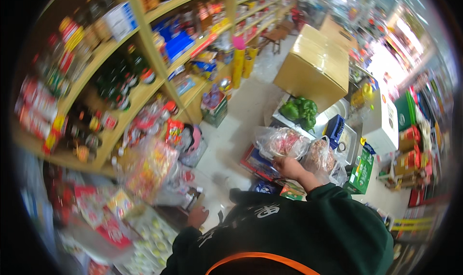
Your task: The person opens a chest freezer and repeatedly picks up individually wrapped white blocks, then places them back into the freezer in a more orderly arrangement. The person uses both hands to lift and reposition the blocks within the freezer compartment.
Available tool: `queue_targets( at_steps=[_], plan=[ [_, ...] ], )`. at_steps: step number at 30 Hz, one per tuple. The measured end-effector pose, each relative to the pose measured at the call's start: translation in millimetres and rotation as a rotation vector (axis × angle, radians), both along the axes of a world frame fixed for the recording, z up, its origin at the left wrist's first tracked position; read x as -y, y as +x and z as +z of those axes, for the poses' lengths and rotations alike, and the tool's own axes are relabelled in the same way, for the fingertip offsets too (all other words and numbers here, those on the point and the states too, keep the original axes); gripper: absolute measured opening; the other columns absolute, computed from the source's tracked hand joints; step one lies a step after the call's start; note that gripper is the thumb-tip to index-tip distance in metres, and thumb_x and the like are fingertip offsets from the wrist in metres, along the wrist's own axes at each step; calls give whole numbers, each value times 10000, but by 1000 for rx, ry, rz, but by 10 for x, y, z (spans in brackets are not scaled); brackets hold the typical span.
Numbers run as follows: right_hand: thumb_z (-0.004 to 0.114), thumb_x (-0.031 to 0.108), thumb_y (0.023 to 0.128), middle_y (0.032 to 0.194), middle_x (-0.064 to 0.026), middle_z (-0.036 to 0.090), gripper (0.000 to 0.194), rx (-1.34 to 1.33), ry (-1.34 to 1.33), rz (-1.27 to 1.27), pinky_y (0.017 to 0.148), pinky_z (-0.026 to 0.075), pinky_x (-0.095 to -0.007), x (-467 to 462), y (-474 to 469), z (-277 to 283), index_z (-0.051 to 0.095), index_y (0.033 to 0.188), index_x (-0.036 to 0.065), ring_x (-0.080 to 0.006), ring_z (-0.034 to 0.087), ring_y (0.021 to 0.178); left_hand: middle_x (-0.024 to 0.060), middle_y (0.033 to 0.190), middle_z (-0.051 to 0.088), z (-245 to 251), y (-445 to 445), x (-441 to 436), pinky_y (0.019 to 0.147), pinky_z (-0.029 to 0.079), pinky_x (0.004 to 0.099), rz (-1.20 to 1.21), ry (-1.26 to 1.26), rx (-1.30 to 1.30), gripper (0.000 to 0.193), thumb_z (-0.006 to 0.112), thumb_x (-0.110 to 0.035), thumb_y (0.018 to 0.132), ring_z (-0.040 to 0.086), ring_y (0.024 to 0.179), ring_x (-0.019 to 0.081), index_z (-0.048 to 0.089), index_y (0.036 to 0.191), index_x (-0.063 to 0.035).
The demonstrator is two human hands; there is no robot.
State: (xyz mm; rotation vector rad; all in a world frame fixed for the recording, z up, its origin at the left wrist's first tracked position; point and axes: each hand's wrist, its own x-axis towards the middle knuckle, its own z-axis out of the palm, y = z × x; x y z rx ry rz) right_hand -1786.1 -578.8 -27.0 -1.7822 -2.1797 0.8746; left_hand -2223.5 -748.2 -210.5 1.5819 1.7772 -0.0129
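My right hand [291,169] reaches forward, its fingers bent at the near edge of a clear plastic bag [284,143] with pinkish contents. Whether the fingers pinch the plastic is not clear. Just right of that bag stands a second clear bag [320,157] full of small reddish-brown pieces, perhaps peanuts. Green peppers [300,110] lie on a light tray beyond the bags. My left hand [198,216] hangs low beside my body, near packaged goods; blur hides how its fingers lie.
A large cardboard box [314,65] sits behind the peppers, with a blue box [333,130] and a white carton [379,121] to its right. Wooden shelves [152,54] of bottles and packets line the left. Bagged goods [152,170] crowd the floor side. An aisle floor [231,130] runs between.
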Motion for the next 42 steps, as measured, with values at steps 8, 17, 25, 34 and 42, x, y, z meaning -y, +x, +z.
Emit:
queue_targets(
  at_steps=[8, 17, 25, 34, 42],
  plan=[
    [602, 103, 851, 829, -167, 666, 161, -133, 721, -725, 706, 515, -359, -2199, 880, 679, 665, 968, 13, -287, 647, 759, 218, 1078, 643, 190, 134, -2016, 863, 469, 472, -422, -328, 158, 423, 524, -414, 879, 603, 1018, 393, 640, 1094, -69],
    [566, 129, 923, 778, -35, 623, 194, -363, 646, -1017, 609, 481, -239, -3069, 1970, 1016, 620, 1040, -16, -104, 569, 641, 215, 1020, 651, 347, 365, -4186, 845, 486, 472, -715, -223, 8, 432, 537, -419, 865, 624, 970, 376, 638, 1082, -60],
    [598, 204, 919, 650, 19, 515, 174, -590, 477, -1360, 473, 372, -207, -3494, 2159, 950, 637, 952, 38, -52, 463, 523, 203, 1026, 653, 33, 1241, -5938, 820, 493, 464, -1105, -365, 26, 375, 553, -369, 859, 627, 955, 370, 654, 1027, -48],
    [598, 190, 926, 580, 46, 461, 140, -788, 509, -1531, 390, 230, -172, -3529, 2147, 1046, 614, 930, 52, -21, 348, 427, 208, 1034, 647, 198, 2599, -8192, 841, 491, 466, -1381, -286, -87, 424, 530, -377, 856, 619, 947, 388, 647, 1043, -16],
    [577, 205, 934, 602, 36, 501, 142, -535, 199, -1599, 419, 313, -179, -4038, 2588, 1653, 614, 935, 68, -36, 426, 462, 211, 1073, 628, 197, 4235, -9329, 860, 477, 475, -1319, -132, 125, 364, 550, -316, 872, 588, 1007, 385, 619, 1072, -20]
  ],
)
